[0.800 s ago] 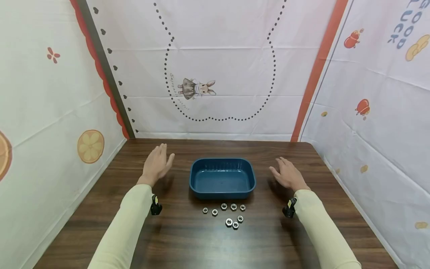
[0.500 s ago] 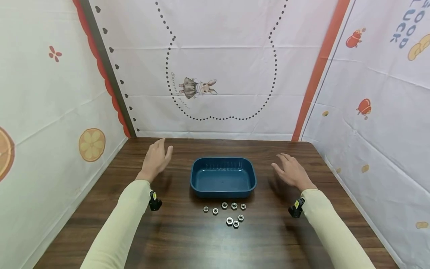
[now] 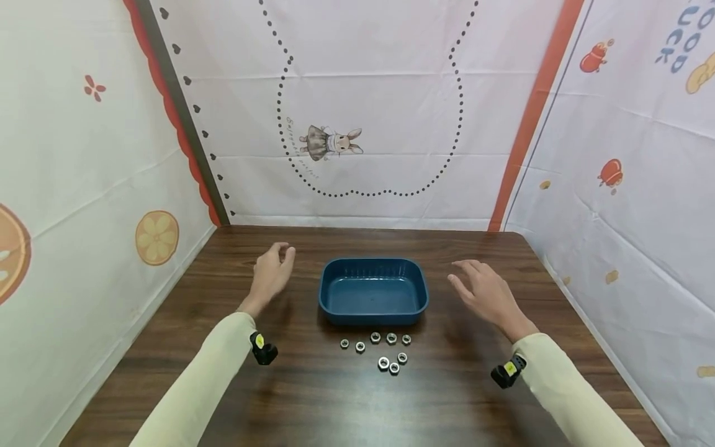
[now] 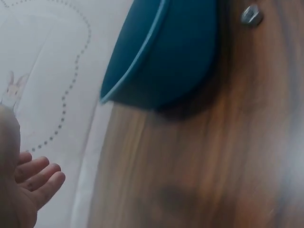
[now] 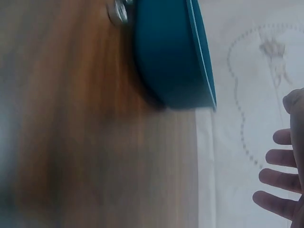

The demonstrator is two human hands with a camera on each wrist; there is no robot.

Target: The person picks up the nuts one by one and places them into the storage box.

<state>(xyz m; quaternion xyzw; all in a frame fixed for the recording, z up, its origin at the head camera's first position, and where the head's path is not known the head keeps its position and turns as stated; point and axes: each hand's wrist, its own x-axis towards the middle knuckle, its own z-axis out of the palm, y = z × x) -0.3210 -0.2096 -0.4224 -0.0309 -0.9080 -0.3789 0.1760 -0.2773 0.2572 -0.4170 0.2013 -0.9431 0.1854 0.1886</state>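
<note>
A dark blue rectangular tray [image 3: 374, 319] sits in the middle of the wooden table. Several metal hex nuts [image 3: 383, 364] lie scattered on the near side of it. To the left of the tray is my left hand [image 3: 270, 273], holding nothing, its fingers loosely bent. My right hand [image 3: 487, 294] hovers on the tray's right side, fingers spread and relaxed. In the left wrist view one nut [image 4: 251, 16] shows past the tray's wall [image 4: 185, 57]. The right wrist view has the tray's side [image 5: 166, 57] near the spread fingers [image 5: 280, 178].
The brown table [image 3: 313, 403] ends at a white printed cloth [image 3: 368, 112] hung behind it. More cloth hangs along the left side [image 3: 84, 155] and right side [image 3: 631, 205]. A small black wrist camera [image 3: 265, 351] is strapped to each sleeve.
The left hand has turned and bent its fingers, shifting slightly toward the tray. The right forearm has swung outward a little. Nuts and tray stay put; the head view has tilted slightly.
</note>
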